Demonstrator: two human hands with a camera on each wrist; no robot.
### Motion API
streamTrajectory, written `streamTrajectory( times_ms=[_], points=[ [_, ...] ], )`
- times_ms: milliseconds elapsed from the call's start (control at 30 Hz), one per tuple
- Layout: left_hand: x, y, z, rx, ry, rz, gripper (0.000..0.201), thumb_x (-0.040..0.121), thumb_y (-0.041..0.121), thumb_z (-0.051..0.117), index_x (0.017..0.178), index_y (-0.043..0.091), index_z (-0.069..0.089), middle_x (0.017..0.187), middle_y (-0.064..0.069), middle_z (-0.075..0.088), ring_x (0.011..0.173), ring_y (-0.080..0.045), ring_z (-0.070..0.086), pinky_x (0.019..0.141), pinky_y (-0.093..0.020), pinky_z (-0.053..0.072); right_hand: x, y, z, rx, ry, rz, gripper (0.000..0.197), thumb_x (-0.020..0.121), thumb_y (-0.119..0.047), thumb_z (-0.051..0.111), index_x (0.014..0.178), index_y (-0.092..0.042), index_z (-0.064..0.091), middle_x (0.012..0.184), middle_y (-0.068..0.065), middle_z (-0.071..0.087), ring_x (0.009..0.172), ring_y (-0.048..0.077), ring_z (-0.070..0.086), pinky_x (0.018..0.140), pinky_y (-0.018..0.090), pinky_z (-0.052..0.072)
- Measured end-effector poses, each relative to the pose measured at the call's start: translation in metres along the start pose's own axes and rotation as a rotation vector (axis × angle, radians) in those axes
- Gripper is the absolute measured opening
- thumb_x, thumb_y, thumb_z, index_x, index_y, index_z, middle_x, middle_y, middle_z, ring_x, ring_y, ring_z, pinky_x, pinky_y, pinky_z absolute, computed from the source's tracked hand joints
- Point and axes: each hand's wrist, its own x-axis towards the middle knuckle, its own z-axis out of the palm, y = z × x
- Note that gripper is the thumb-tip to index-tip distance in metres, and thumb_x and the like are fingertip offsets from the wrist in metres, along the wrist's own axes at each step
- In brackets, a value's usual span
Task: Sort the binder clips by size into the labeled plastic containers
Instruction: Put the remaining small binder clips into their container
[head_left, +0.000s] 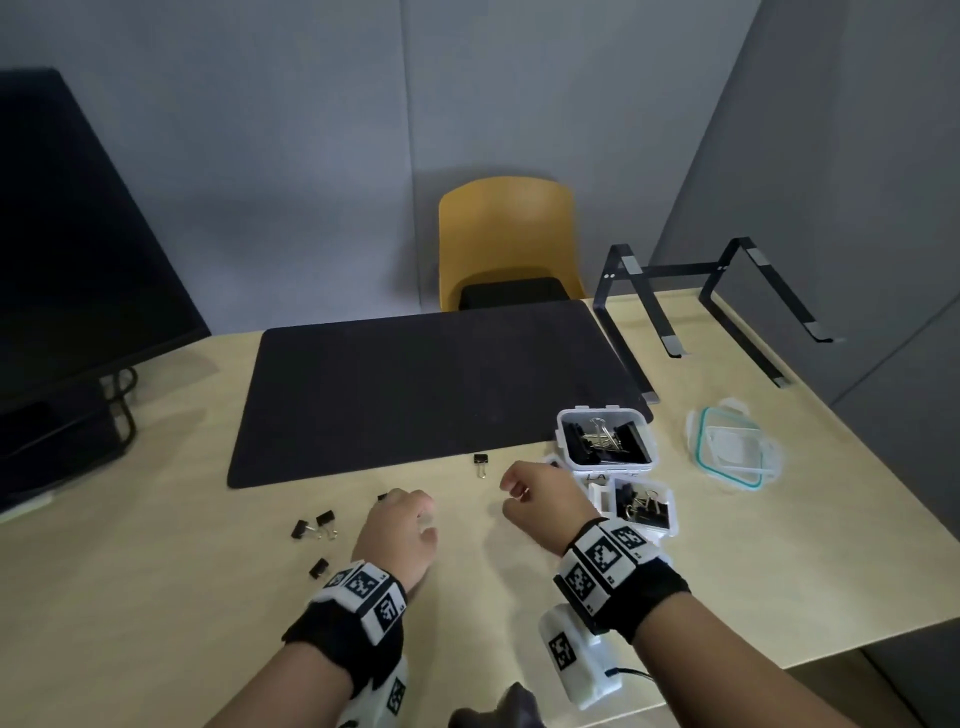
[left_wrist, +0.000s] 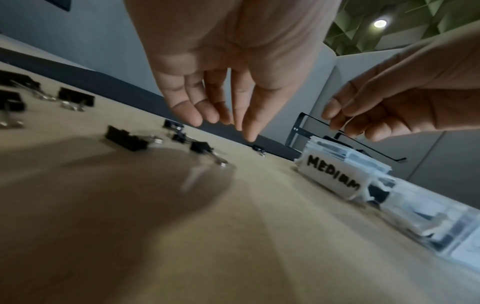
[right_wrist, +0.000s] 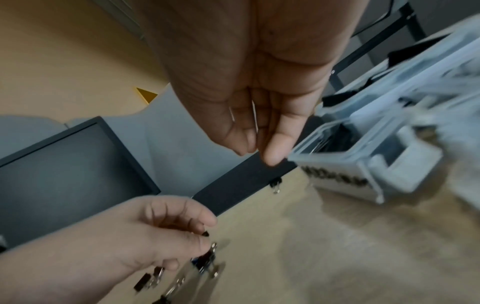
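Several small black binder clips lie loose on the wooden table: a pair, one nearer me, and one by the mat's edge. My left hand hovers over a clip, fingers pointing down and relaxed, holding nothing. My right hand is curled, and silver wire handles of a binder clip show inside its fingers. It hangs just left of the container marked MEDIUM. The large container holds big clips. A smaller box holds more clips.
A black desk mat lies behind the clips. A monitor stands at the left, a laptop stand at the back right, and a clear lid sits right of the containers. A yellow chair is beyond the table.
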Motion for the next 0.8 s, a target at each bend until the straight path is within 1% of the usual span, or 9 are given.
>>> streamTrajectory(
  times_ms=[100,200,300,400,433,500,600,733,800],
  points=[
    [0.003,-0.014,-0.004,0.050,-0.061,-0.022,0.016,0.088,0.015,0.053,0.101,0.022,0.058,0.105,0.003,0.054,0.086,-0.014,0.055,0.074,-0.021,0.040,0.013,-0.012,0.023,-0.039,-0.049,0.008,0.039,0.086,-0.015,0.052,0.125,-0.016,0.054,0.125,0.001,0.056,0.110,0.016,0.056,0.091,0.025,0.044],
    [0.008,-0.021,-0.003,0.094,-0.107,0.017,0.024,0.086,0.013,0.053,0.107,0.021,0.060,0.109,0.002,0.058,0.096,-0.017,0.057,0.078,-0.021,0.041,0.026,-0.018,0.041,-0.122,-0.094,0.008,0.051,0.088,-0.011,0.050,0.138,-0.012,0.040,0.144,0.004,0.039,0.128,0.021,0.045,0.106,0.030,0.037],
    [0.014,-0.023,-0.003,0.133,-0.144,0.060,0.028,0.086,0.010,0.052,0.109,0.022,0.062,0.110,0.002,0.059,0.099,-0.019,0.058,0.082,-0.024,0.045,0.037,-0.019,0.053,-0.194,-0.089,0.012,0.059,0.084,-0.003,0.048,0.141,-0.010,0.032,0.151,0.005,0.027,0.128,0.028,0.044,0.104,0.036,0.039],
    [0.019,-0.026,-0.002,0.147,-0.162,0.088,0.028,0.086,0.011,0.053,0.108,0.024,0.064,0.108,0.003,0.060,0.099,-0.018,0.058,0.080,-0.023,0.045,0.047,-0.019,0.058,-0.279,-0.110,0.049,0.070,0.085,0.003,0.041,0.148,-0.015,0.018,0.158,0.004,0.010,0.134,0.032,0.033,0.107,0.034,0.036],
    [0.021,-0.027,-0.001,0.150,-0.165,0.101,0.027,0.086,0.012,0.054,0.108,0.024,0.064,0.108,0.003,0.059,0.098,-0.018,0.058,0.080,-0.023,0.045,0.050,-0.019,0.059,-0.325,-0.110,0.052,0.070,0.086,0.004,0.040,0.149,-0.016,0.017,0.158,0.003,0.011,0.133,0.033,0.033,0.107,0.033,0.035],
    [0.022,-0.028,-0.001,0.144,-0.169,0.119,0.021,0.087,0.014,0.055,0.105,0.022,0.063,0.106,0.002,0.059,0.096,-0.018,0.058,0.079,-0.024,0.046,0.056,-0.019,0.060,-0.414,-0.093,0.038,0.062,0.086,0.004,0.041,0.144,-0.012,0.027,0.154,0.006,0.022,0.128,0.034,0.036,0.105,0.034,0.034],
    [0.022,-0.030,-0.002,0.136,-0.163,0.125,0.013,0.086,0.016,0.057,0.098,0.021,0.059,0.101,0.002,0.057,0.090,-0.018,0.059,0.078,-0.027,0.049,0.059,-0.016,0.062,-0.445,-0.059,0.043,0.040,0.086,0.004,0.039,0.124,-0.008,0.047,0.132,0.011,0.042,0.117,0.031,0.042,0.096,0.036,0.037],
    [0.021,-0.029,-0.003,0.112,-0.170,0.082,0.012,0.085,0.016,0.056,0.084,0.025,0.048,0.093,0.003,0.062,0.084,-0.019,0.060,0.072,-0.029,0.049,0.058,-0.011,0.066,-0.434,-0.017,0.049,0.033,0.088,0.003,0.039,0.118,-0.007,0.048,0.118,0.013,0.048,0.112,0.031,0.047,0.089,0.038,0.043],
    [0.019,-0.028,-0.003,0.066,-0.159,0.061,0.010,0.086,0.018,0.057,0.083,0.024,0.049,0.090,0.004,0.064,0.083,-0.018,0.061,0.069,-0.026,0.046,0.054,-0.011,0.068,-0.419,-0.013,0.044,0.028,0.089,0.000,0.039,0.115,-0.005,0.048,0.115,0.014,0.051,0.107,0.032,0.052,0.083,0.036,0.044]
  ],
)
